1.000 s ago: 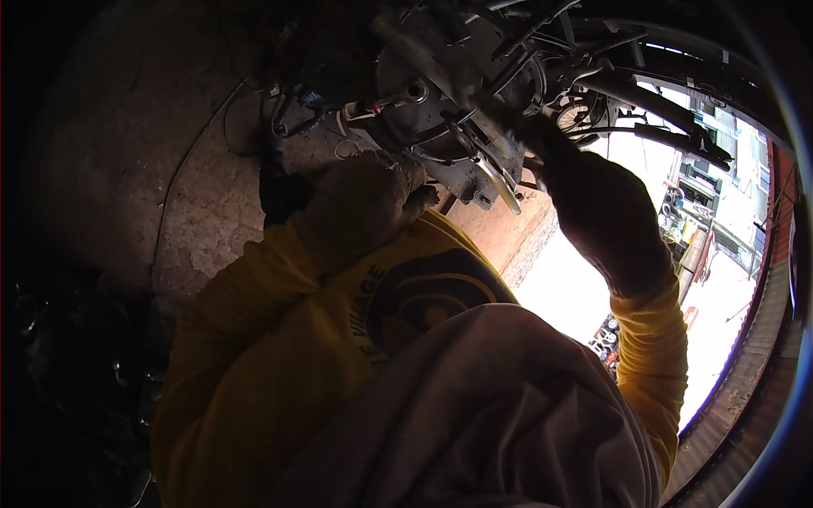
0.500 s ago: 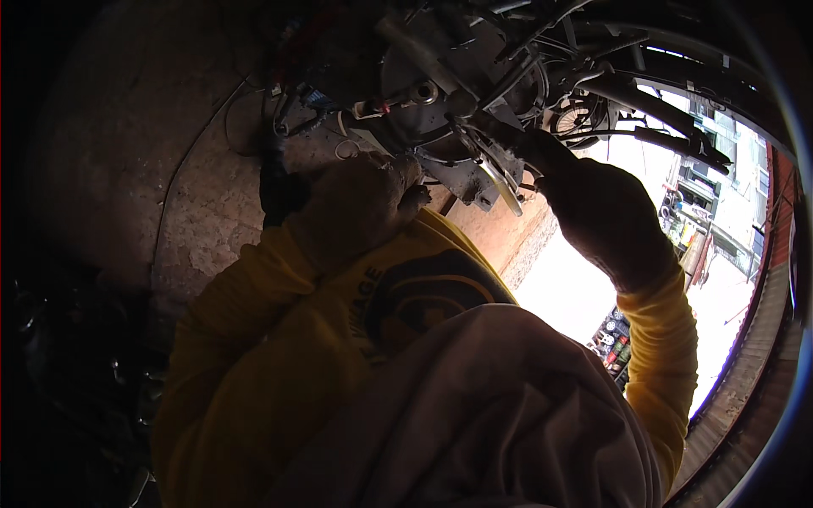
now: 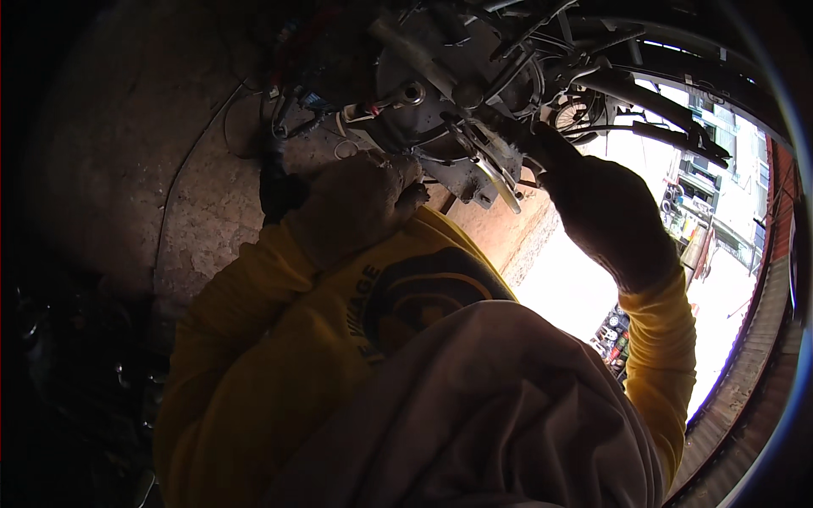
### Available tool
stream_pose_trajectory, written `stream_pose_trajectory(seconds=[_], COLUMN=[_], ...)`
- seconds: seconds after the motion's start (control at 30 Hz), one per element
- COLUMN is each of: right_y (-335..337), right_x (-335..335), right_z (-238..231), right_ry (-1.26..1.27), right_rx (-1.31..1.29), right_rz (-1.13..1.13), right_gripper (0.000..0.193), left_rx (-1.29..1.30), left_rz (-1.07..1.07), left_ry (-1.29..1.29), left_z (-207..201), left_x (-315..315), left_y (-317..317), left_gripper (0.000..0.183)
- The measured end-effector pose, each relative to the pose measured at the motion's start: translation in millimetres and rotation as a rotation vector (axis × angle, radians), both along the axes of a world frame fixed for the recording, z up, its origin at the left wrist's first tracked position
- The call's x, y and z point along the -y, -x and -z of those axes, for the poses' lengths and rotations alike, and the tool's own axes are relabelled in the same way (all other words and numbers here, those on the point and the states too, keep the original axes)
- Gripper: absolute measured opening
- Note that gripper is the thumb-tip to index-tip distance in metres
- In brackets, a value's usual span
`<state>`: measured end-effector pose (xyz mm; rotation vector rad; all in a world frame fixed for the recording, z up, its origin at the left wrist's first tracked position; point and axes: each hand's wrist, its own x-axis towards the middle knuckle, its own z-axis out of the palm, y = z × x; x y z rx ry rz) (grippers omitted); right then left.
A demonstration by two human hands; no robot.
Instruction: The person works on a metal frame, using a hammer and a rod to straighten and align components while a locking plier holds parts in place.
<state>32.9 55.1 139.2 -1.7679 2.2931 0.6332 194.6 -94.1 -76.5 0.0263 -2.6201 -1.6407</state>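
I see the yellow sleeves (image 3: 279, 356) fill the lower half, dark concrete floor (image 3: 127, 169) at 9 o'clock, bright street at 3 o'clock. The grey round metal assembly (image 3: 440, 93) sits at 12 o'clock, a drum-like hub with cables and a dark tyre (image 3: 644, 93) curving off toward 2 o'clock. Left hand (image 3: 356, 203) is gloved, curled into a fist just below the hub at its 7 o'clock, fingers closed; what it grips is hidden, cannot tell. Right hand (image 3: 605, 212) is gloved too, at the hub's 4 o'clock, fingers reaching up into the cables and brackets; whether they pinch anything I cannot tell, too dark. A silvery curved lever (image 3: 495, 182) hangs at the hub's lower edge between both hands. A small socket-ended bolt (image 3: 412, 91) sticks out on the hub face.

Risk, my judgement: gloves plus poor light could make a grip slip off a small part; loose cables near the right fingers could snag.
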Motion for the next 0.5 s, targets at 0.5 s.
stream_pose_trajectory(seconds=[0.5], right_y=[-3.7], right_x=[14.2], right_z=[-19.7], right_ry=[-0.391], right_rx=[-0.001], right_rz=[0.178], right_gripper=[0.044], left_rx=[0.03], left_rz=[-0.015], left_ry=[-0.009], left_z=[5.1], left_x=[3.3], left_y=[7.4], left_gripper=[0.024])
